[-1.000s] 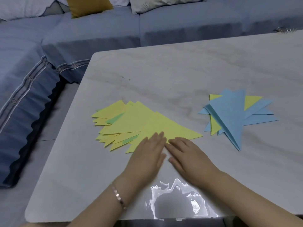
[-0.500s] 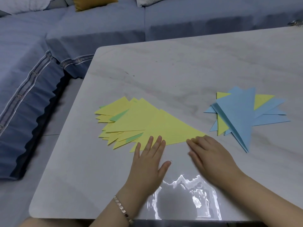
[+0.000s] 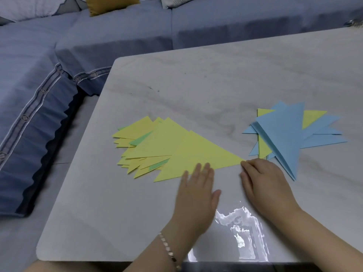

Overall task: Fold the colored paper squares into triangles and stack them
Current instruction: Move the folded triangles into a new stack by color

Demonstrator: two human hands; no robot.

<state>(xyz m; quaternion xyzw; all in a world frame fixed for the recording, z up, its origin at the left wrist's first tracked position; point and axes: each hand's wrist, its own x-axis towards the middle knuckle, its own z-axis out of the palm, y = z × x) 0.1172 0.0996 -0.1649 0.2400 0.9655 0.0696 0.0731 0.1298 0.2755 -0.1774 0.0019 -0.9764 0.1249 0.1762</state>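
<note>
A pile of yellow folded paper triangles, with green slivers showing between them, lies on the marble table left of centre. The topmost yellow triangle points right. My left hand lies flat, its fingertips pressing that triangle's near edge. My right hand rests flat on the table, fingertips touching the triangle's right tip. A second pile of blue triangles, with a yellow one among them, sits to the right.
A blue sofa with cushions runs along the far and left sides of the table. A small metal object lies at the table's far right corner. A bright light reflection glares near the front edge.
My right hand has slid right along the top yellow triangle's near edge to its tip. My left hand has stayed near the middle of that edge.
</note>
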